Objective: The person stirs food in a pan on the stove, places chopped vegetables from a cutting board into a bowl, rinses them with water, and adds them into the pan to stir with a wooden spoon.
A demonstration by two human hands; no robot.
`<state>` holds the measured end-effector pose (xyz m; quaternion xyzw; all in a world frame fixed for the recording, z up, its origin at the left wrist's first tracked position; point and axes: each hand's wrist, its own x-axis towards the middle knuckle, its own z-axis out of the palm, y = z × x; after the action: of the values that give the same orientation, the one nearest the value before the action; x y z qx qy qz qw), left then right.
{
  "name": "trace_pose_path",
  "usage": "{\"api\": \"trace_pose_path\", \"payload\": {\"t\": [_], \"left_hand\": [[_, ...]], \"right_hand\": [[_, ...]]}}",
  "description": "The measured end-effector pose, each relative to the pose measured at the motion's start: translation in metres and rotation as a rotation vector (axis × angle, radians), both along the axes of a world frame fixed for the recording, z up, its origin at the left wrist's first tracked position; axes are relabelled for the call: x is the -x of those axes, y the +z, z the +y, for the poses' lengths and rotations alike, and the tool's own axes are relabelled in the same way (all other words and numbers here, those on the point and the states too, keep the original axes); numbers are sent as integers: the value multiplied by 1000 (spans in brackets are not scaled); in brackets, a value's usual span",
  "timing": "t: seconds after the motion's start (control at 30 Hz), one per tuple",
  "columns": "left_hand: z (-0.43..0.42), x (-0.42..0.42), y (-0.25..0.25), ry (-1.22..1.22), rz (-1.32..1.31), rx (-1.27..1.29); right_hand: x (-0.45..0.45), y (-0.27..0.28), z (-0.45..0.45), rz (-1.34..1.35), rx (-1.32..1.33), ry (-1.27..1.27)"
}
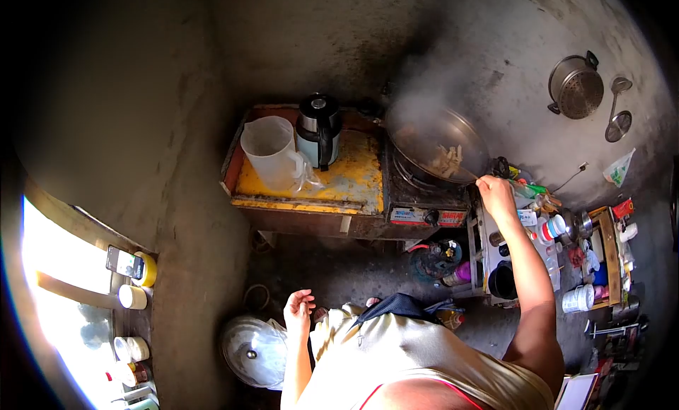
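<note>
My right hand (497, 195) is closed on a thin-handled cooking utensil (467, 173) at the near right rim of a wok (476, 138). The utensil's head is lost among pale pieces of food (447, 160) and steam, so its exact kind does not show. Under the wok is a gas stove (428, 213) with a front knob. Low in front of my body, my left hand (299, 307) hangs with loosely bent fingers and nothing in it. A glass pot lid (253, 350) lies below and left of that hand, partly covered by clear plastic.
Left of the stove, a translucent pitcher (269, 152) and an electric kettle (318, 133) stand on a yellow worn tabletop (358, 177). A crowded rack (477, 249) is beside my right arm. A steamer pot (576, 88) and strainers (618, 126) hang on the wall.
</note>
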<state>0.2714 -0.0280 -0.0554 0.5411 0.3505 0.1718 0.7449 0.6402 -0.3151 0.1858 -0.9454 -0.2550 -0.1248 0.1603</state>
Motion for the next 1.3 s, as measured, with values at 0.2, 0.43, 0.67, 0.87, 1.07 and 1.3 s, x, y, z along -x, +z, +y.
{"api": "trace_pose_path", "payload": {"t": [0.2,0.43,0.67,0.87,1.07,1.3], "left_hand": [[3,-4,6,-14,0,-56],[3,-6,5,-39,-11,-37],[2,4,3,-1,44,-11],[1,-5,2,-43,32,-19],[-1,-20,6,-97,-21,3],[5,-10,14,-29,-3,-46]], "right_hand": [[-21,13,5,-221,95,-19],[-41,18,-7,-361,297,115],[-2,97,-60,-264,349,15],[29,144,-67,-146,407,-108],[-20,53,-49,-210,496,-83],[-33,42,-46,-197,87,-208]]}}
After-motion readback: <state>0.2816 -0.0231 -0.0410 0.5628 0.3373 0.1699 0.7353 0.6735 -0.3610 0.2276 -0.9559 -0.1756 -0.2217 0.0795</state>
